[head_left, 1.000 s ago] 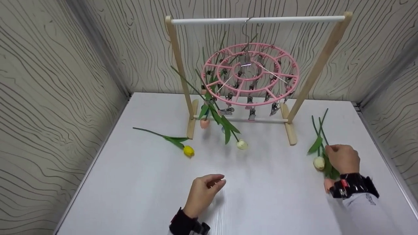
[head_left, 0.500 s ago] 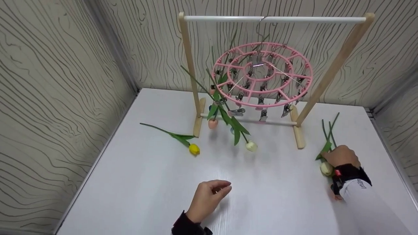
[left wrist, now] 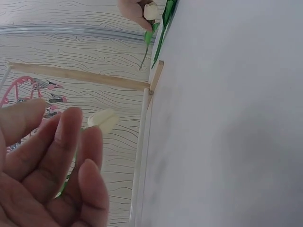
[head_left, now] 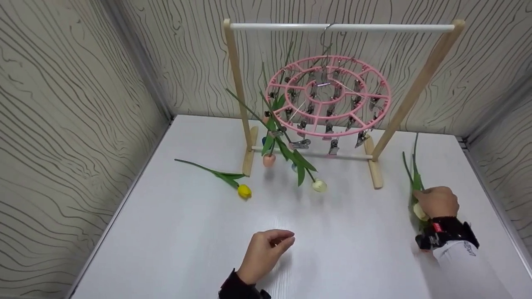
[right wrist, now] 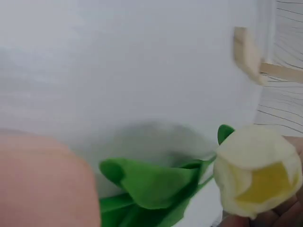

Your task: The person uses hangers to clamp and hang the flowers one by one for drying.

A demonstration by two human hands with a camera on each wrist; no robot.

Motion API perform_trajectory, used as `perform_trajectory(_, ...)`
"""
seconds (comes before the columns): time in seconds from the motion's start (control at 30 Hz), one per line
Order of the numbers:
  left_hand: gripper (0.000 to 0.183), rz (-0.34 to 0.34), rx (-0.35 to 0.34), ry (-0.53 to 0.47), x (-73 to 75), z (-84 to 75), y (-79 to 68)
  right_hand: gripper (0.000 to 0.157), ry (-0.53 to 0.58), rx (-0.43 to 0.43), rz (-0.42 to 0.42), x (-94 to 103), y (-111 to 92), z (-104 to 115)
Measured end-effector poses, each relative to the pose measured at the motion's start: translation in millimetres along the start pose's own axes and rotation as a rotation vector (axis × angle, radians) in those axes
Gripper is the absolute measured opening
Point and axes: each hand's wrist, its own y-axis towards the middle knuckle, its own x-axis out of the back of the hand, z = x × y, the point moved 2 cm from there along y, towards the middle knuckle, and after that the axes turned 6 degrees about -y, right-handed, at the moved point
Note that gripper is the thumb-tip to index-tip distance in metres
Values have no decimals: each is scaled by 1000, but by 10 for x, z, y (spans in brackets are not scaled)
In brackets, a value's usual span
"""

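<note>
White tulip (head_left: 419,212), flat on table (head_left: 178,241) one second earlier, now lifted at right side, pinched in right hand (head_left: 440,202). Left hand (head_left: 262,254) hovers, fingers loosely bent.

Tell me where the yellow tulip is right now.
In the head view, the yellow tulip lies on the left part of the white table, its bloom just in front of the rack's left foot and beyond the left hand.
</note>
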Motion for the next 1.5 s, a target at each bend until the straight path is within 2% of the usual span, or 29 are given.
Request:
perform_trajectory(0.1, 21, 11, -24, -12, -25, -9, 12, 51, 43, -11, -56, 45, -177, 47)
perform_trajectory(0.23, 19, 25, -35, -19, -61, -34, 38, 52, 138, -54, -131, 41, -528, 131)
perform_trajectory(0.37, 18, 43, -21, -33, -105, -98, 92, 47, 234, -99, -230, -75, -969, 254)
perform_trajectory(0.47, 18, 59, -8, -45, -153, -181, 150, 42, 296, -101, -296, -216, -1324, 378)
perform_trajectory(0.57, 18, 69, -7, -60, -210, -287, 206, 32, 353, -60, -337, -388, -1660, 533)
perform_trajectory(0.67, 19, 74, -36, -74, -273, -415, 257, 18, 386, 19, -364, -572, -1950, 694)
perform_trajectory(0.77, 22, 71, -92, -91, -335, -549, 296, 6, 403, 145, -411, -740, -2169, 816)
perform_trajectory(0.83, 25, 61, -144, -98, -373, -634, 319, 12, 414, 248, -454, -834, -2273, 876)
perform_trajectory(0.97, 28, 30, -250, -115, -429, -770, 354, 24, 451, 438, -516, -977, -2406, 949)
perform_trajectory(1.07, 27, 9, -306, -120, -440, -842, 365, 28, 473, 533, -531, -1049, -2456, 989)
perform_trajectory(1.27, 17, -11, -335, -136, -412, -891, 356, 33, 440, 622, -527, -1093, -2472, 1016)
perform_trajectory(1.4, 15, -20, -343, -161, -367, -897, 346, 35, 436, 664, -486, -996, -2349, 992)
perform_trajectory(1.5, 15, -21, -339, -175, -332, -920, 346, 36, 443, 704, -496, -783, -2120, 984)
